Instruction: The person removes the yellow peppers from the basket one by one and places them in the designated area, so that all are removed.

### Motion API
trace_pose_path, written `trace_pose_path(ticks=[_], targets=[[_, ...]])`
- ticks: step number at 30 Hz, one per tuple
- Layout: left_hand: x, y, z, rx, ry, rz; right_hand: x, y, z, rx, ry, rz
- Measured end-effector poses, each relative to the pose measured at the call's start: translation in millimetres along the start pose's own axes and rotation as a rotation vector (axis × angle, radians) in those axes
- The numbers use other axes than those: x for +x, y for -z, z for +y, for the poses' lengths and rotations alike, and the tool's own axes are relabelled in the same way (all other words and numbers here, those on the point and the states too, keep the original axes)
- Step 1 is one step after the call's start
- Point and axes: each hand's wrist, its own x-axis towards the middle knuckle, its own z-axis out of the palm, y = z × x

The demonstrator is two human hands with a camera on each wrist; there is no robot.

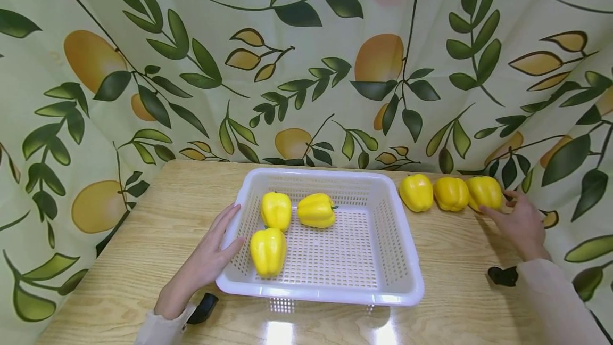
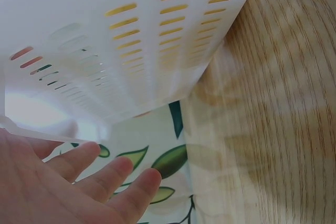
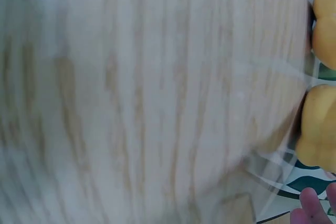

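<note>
A white plastic basket (image 1: 320,298) stands on the wooden table with three yellow bell peppers inside: one at the back left (image 1: 276,211), one beside it (image 1: 316,211) and one at the front left (image 1: 268,252). My left hand (image 1: 210,249) rests on the basket's left rim, fingers extended. Right of the basket, three more yellow peppers line the table's back edge: a left one (image 1: 416,193), a middle one (image 1: 451,194) and a right one (image 1: 485,192). My right hand (image 1: 519,222) spreads around the right pepper; its fingertips (image 3: 311,203) show a small gap from it in the right wrist view.
A curtain (image 1: 306,68) printed with leaves and fruit hangs behind the table (image 1: 191,190) and along its sides. A dark strap (image 1: 203,307) sits at the left wrist, and another dark piece (image 1: 503,276) at the right.
</note>
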Motion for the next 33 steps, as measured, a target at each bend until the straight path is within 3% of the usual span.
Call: trace_pose_path(ticks=[13, 33], targets=[[-0.4, -0.8, -0.3, -0.004, 0.007, -0.001, -6.2, 12, -9, -0.018, 0.079, 0.020], [-0.9, 0.2, -0.4, -0.003, -0.003, 0.003, -13.9, 24, -53, 0.061, 0.234, 0.034]])
